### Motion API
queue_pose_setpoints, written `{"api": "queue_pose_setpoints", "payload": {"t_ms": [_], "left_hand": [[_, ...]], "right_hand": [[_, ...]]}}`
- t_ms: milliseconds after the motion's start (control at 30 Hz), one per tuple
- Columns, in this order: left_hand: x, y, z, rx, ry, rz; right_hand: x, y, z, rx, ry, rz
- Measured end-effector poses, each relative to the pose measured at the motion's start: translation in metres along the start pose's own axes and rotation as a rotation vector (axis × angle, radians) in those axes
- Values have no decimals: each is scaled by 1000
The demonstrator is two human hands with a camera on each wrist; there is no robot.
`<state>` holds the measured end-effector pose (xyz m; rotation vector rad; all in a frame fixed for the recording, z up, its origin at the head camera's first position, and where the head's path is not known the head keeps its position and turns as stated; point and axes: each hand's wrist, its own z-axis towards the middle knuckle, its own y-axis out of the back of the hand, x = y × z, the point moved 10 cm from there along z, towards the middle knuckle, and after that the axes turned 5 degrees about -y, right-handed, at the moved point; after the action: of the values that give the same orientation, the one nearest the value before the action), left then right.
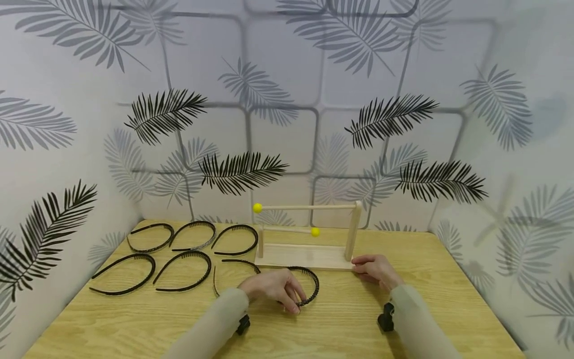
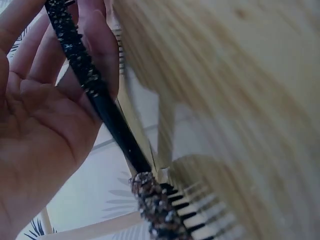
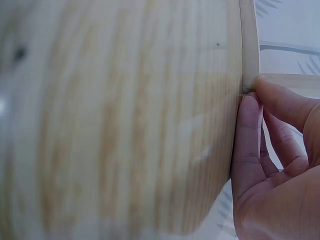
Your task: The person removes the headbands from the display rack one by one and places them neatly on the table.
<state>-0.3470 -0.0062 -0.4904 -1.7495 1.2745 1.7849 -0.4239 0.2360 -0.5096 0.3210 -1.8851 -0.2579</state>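
My left hand (image 1: pixel 278 289) is in front of the wooden stand, its thumb and fingers pinching the near side of a black headband (image 1: pixel 317 286) with comb teeth. In the left wrist view, a dark band with glittery beads (image 2: pixel 75 50) crosses in front of the palm. The wooden stand (image 1: pixel 305 255) has a flat base, two uprights and two horizontal rods with yellow ball ends. My right hand (image 1: pixel 376 269) grips the right end of its base; in the right wrist view thumb and index finger (image 3: pixel 247 120) meet at the corner. Another headband (image 1: pixel 239 261) lies partly hidden behind my left hand.
Several more black headbands lie in two rows at the left of the wooden table (image 1: pixel 341 329), among them one at the front left (image 1: pixel 145 286). Walls with a leaf pattern (image 1: pixel 287 139) enclose the table at the back and sides.
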Motion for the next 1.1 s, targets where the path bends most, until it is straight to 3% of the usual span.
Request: {"api": "queue_pose_setpoints", "payload": {"t_ms": [233,700,1100], "left_hand": [[0,-2,5,-2,-4,1],[-5,-3,8,34,-59,124],[-3,6,6,-15,-67,147]], "right_hand": [[0,1,1,2,0,3],[-2,0,3,-2,-14,10],[-2,1,2,-14,-6,-2]]}}
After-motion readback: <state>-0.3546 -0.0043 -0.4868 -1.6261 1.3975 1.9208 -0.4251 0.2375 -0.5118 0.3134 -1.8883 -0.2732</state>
